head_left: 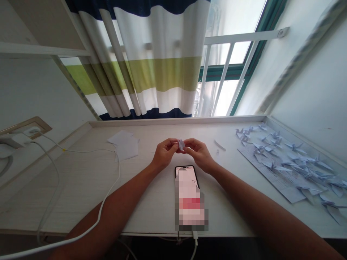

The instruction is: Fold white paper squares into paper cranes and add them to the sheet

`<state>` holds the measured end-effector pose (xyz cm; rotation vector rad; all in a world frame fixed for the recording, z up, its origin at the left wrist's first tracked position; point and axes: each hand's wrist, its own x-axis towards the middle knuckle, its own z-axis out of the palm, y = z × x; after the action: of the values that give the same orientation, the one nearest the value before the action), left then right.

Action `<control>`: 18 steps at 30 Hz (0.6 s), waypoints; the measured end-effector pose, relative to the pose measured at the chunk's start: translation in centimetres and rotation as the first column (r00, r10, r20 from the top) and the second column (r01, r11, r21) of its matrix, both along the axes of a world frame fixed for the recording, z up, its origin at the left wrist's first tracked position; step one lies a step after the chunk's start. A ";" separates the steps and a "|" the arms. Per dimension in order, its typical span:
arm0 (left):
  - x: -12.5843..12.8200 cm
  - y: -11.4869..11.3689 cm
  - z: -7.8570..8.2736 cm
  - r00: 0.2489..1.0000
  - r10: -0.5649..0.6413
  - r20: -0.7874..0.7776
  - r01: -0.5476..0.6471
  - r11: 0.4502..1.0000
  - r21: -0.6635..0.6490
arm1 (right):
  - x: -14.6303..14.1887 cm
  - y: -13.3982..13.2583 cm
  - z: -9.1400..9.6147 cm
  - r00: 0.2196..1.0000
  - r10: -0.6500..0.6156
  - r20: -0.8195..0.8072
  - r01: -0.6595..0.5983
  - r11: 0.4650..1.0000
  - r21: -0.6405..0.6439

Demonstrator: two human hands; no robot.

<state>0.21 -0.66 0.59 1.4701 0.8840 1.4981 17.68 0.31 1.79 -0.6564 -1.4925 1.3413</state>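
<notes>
A small folded piece of pale paper is held above the white desk, between both hands. My left hand pinches it from the left with closed fingers. My right hand pinches its right side, fingers curled in. Just below the hands a phone lies flat on the desk, screen up, with a cable at its near end.
Several folded paper cranes lie on a printed sheet at the right. Loose white paper squares sit at the left-centre. A thin paper strip lies right of my hands. A white charging cable crosses the desk from a wall socket. Striped curtain and window behind.
</notes>
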 end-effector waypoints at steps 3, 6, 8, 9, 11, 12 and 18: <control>-0.2 -0.2 0.0 0.999 -0.002 -0.036 0.004 0.999 0.051 | 0.0 -0.1 0.2 0.997 0.059 -0.043 -0.062 0.996 -0.058; -0.5 -0.4 0.2 0.993 0.001 -0.119 0.011 0.995 0.095 | 0.0 -0.2 0.4 0.991 0.107 -0.079 -0.114 0.990 -0.083; -0.7 -0.4 0.3 0.987 0.010 -0.163 0.009 0.994 0.113 | 0.0 -0.2 0.4 0.988 0.126 -0.091 -0.135 0.986 -0.094; -0.7 -0.4 0.3 0.986 0.011 -0.168 0.008 0.994 0.111 | 0.0 -0.3 0.4 0.987 0.132 -0.093 -0.141 0.985 -0.102; -0.8 -0.4 0.4 0.987 0.001 -0.160 0.013 0.996 0.087 | 0.0 -0.3 0.3 0.987 0.130 -0.099 -0.141 0.983 -0.120; -0.8 -0.4 0.4 0.987 -0.006 -0.159 0.018 0.997 0.077 | 0.0 -0.2 0.3 0.987 0.127 -0.101 -0.139 0.982 -0.129; -1.1 -0.4 0.4 0.980 0.014 -0.201 0.002 0.997 0.079 | 0.1 0.0 0.1 0.985 0.112 -0.134 -0.132 0.980 -0.152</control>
<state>-0.86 -1.11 0.99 1.7015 0.9579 1.4197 17.82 0.31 1.86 -0.5782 -1.3520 1.5803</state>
